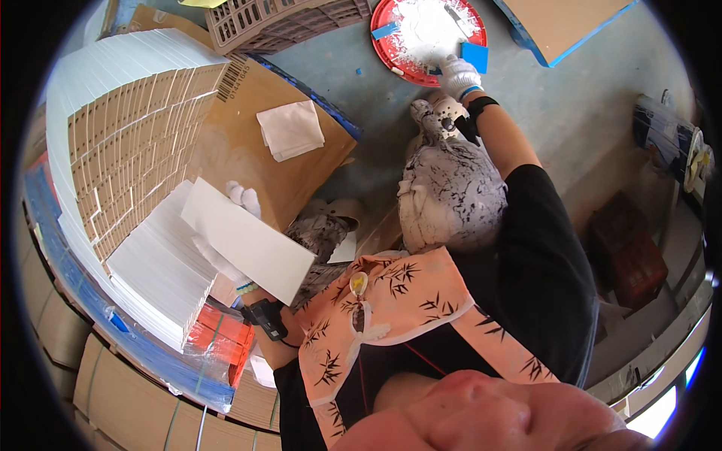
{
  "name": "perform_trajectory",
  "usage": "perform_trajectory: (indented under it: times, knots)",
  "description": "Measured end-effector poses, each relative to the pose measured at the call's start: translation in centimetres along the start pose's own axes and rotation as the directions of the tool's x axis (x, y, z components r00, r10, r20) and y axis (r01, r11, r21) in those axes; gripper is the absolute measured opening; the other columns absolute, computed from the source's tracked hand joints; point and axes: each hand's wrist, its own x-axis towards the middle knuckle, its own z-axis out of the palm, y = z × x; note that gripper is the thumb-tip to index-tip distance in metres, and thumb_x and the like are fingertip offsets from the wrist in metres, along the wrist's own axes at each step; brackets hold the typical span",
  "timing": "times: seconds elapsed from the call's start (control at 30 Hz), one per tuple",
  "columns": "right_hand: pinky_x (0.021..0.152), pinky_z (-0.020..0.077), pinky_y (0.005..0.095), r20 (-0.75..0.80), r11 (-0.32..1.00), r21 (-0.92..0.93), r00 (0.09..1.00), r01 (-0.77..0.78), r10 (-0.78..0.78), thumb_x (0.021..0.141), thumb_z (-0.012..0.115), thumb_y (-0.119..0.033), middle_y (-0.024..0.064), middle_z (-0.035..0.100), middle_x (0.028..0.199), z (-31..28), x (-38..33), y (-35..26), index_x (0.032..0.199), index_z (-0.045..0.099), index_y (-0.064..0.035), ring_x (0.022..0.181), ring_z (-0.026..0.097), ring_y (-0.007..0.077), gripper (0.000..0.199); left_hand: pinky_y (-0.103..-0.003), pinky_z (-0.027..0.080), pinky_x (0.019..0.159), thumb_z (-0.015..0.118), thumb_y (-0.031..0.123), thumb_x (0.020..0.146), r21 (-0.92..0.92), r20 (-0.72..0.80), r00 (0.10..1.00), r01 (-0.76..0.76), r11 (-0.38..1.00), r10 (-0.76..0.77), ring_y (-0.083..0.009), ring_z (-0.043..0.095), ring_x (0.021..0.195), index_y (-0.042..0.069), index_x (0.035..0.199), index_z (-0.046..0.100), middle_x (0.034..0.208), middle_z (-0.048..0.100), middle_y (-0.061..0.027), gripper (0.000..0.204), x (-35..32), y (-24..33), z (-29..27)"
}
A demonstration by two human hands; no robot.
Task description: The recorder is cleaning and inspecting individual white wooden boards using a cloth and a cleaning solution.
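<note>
My left hand (244, 198), in a white glove, holds a white rectangular board (252, 244) tilted above a pile of similar boards; the board hides part of the fingers. My right hand (459, 77), also gloved in white, reaches far forward to the rim of a round red tub lid or basin (378, 54). White powder or paste (425, 34) covers its middle. The right fingers are closed at the edge of a flat blue square piece (474, 56), which looks like a scraper. Another blue piece (385, 31) and a grey blade-like tool (454, 12) lie on the red rim and the white material.
Tall stacks of white-faced boards (143, 135) stand at the left on a blue-edged pallet. A folded cloth (291, 130) lies on brown cardboard (248, 90). Beyond are a brown plastic crate (286, 26) and a blue-edged board (568, 26). A dark red crate (628, 252) sits at the right.
</note>
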Motion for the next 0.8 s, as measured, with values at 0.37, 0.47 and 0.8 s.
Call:
perform_trajectory:
  times: [0.37, 0.47, 0.8]
  knots:
    - [0.085, 0.0523, 0.0407, -0.271, 0.852, 0.518, 0.960, 0.078, 0.076, 0.082, 0.071, -0.032, 0.0193, 0.069, 0.102, -11.1, -6.5, -2.7, 0.106, 0.066, -0.0018, 0.097, 0.067, 0.0342, 0.039, -0.060, 0.035, 0.110, 0.058, 0.051, 0.089, 0.725, -0.128, 0.972, 0.228, 0.650, -0.198, -0.0430, 0.050, 0.125, 0.007, 0.150, 0.029, 0.144, 0.034, -0.0283, 0.081, -5.6, -7.5, -0.4]
    - [0.080, 0.0521, 0.0385, -0.423, 0.758, 0.582, 0.906, 0.295, -0.028, 0.077, 0.077, -0.026, 0.0150, 0.068, 0.093, -21.3, -13.3, -5.2, 0.099, 0.065, -0.0016, 0.088, 0.066, 0.0314, 0.035, -0.051, 0.042, 0.101, 0.060, 0.048, 0.086, 0.745, -0.133, 0.911, 0.351, 0.567, -0.390, -0.0333, 0.056, 0.104, 0.009, 0.148, 0.032, 0.140, 0.036, -0.0259, 0.078, -7.1, -8.1, -0.3]
    - [0.070, 0.0539, 0.0333, -0.717, 0.759, 0.245, 0.640, 0.604, -0.278, 0.071, 0.085, -0.020, 0.0093, 0.067, 0.094, -33.2, -32.6, -19.8, 0.095, 0.062, -0.0056, 0.078, 0.066, 0.0240, 0.037, -0.048, 0.043, 0.099, 0.066, 0.041, 0.076, 0.799, 0.261, 0.916, -0.028, 0.600, -0.305, -0.0338, 0.054, 0.105, -0.002, 0.146, 0.029, 0.132, 0.045, -0.0261, 0.090, -11.8, -6.8, 7.1]
